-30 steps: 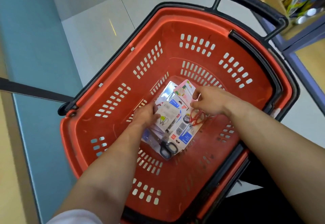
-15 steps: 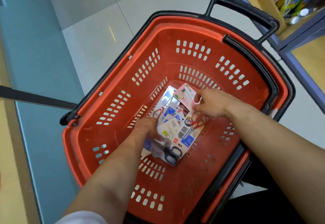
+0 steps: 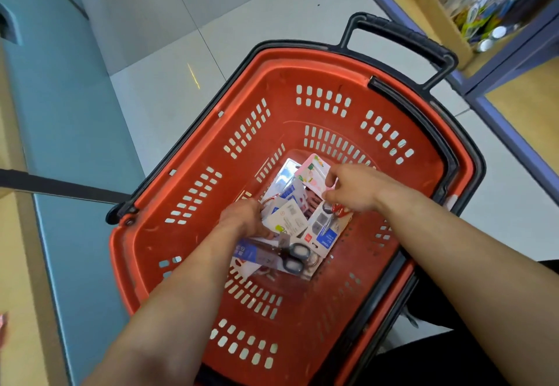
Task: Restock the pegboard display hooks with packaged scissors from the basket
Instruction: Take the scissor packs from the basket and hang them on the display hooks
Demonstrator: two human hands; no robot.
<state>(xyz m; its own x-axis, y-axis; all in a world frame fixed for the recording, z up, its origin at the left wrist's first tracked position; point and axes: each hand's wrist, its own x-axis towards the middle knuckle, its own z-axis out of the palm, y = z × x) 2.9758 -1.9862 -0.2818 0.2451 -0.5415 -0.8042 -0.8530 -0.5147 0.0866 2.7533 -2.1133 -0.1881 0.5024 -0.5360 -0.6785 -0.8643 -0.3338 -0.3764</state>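
A red plastic basket (image 3: 187,252) with a black rim and handle stands on the floor below me. At its bottom lies a pile of packaged scissors (image 3: 302,225), white and blue cards, one pair with dark grey handles (image 3: 295,257) nearest me. My left hand (image 3: 245,219) reaches into the pile's left side, fingers curled onto the packs there. My right hand (image 3: 351,190) is at the pile's far right edge, pinching a pink and white pack (image 3: 311,170) between thumb and fingers. The pegboard is out of view.
A blue-framed shelf unit (image 3: 496,61) with wooden boards and small goods stands at the upper right. A teal floor strip (image 3: 69,131) runs along the left, crossed by a dark strap (image 3: 60,187). Pale floor tiles (image 3: 169,89) lie beyond the basket.
My left hand has slid toward me along the pile's left side. My right hand stays at the far edge, its grip moved onto the pink pack. The view has shifted slightly.
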